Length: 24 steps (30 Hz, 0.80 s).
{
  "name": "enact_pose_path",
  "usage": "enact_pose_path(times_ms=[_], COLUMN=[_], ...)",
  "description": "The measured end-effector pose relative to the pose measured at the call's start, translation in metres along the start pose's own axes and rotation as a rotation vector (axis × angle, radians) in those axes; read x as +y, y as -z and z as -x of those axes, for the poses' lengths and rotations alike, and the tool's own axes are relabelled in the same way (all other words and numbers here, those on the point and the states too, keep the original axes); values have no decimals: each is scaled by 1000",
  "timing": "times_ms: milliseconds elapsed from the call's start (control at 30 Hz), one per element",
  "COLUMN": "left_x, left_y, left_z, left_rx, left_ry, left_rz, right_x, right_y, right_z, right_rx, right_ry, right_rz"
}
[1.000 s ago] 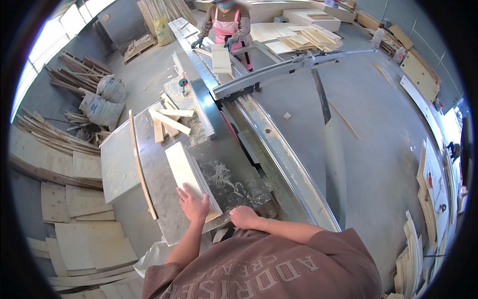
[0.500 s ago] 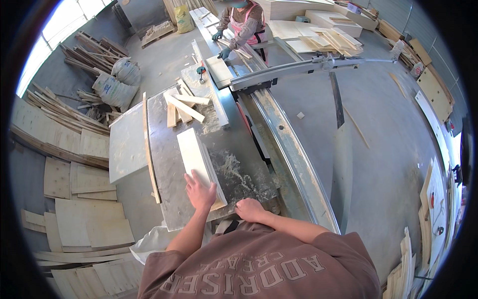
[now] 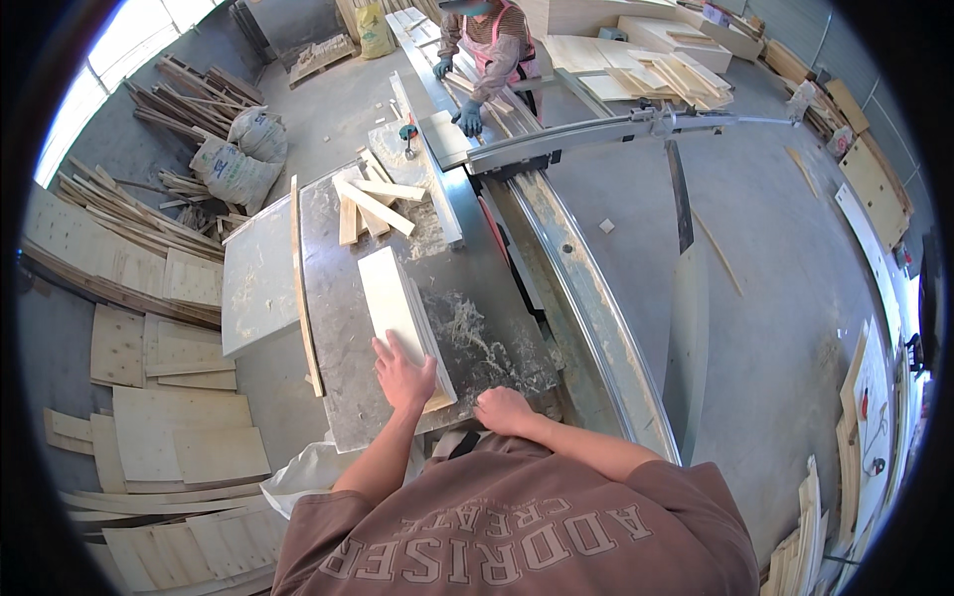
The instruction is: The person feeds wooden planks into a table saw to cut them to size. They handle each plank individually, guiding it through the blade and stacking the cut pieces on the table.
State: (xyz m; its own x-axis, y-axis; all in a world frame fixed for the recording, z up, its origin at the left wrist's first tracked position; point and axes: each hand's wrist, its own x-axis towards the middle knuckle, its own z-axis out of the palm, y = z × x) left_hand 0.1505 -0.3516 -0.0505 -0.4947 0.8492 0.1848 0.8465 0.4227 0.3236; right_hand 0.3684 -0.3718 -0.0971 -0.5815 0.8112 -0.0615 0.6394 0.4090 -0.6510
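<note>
The boards (image 3: pixel 386 288), a pale stack, lay lengthwise on the dark counter (image 3: pixel 336 298), their near end just inside its near edge. The left hand (image 3: pixel 404 375) rested on the near part of the top board, fingers spread and thumb toward the right side of the stack; most of the stack's length ran out beyond the fingertips. The right hand (image 3: pixel 505 409) was curled into a loose fist at the counter's near edge, to the right of the boards and apart from them; whether it held anything could not be told. Large block letters ran across the brown shirt (image 3: pixel 477 536), upside down in this view, and a white sack (image 3: pixel 234 171) at the left bore blue print too small to read. To the left of the boards, dark surface showed as far as a long strip (image 3: pixel 301 288) along that side; to the right, sawdust (image 3: pixel 475 333) lay scattered toward the rail (image 3: pixel 596 323). Crossed offcuts (image 3: pixel 383 209) sat just past the far end, next to the fence (image 3: pixel 427 164). Beyond the rail, gray floor (image 3: pixel 765 328) stretched out wide.
</note>
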Motion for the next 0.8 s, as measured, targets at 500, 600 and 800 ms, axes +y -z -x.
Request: enact_pose_path(times_ms=[500,600,800], left_x=[0,0,-2], left_y=[3,2,3], left_z=[0,-1,-2], left_rx=[8,10,14], left_ry=[-13,-9,-11], left_rz=[0,-3,-3], right_x=[0,-1,-4], right_y=[-3,-2,1], right_z=[-3,-3,-2], right_rx=[-19,-26,-27], right_ry=[-14,-22,-18], right_rz=[19,28,29])
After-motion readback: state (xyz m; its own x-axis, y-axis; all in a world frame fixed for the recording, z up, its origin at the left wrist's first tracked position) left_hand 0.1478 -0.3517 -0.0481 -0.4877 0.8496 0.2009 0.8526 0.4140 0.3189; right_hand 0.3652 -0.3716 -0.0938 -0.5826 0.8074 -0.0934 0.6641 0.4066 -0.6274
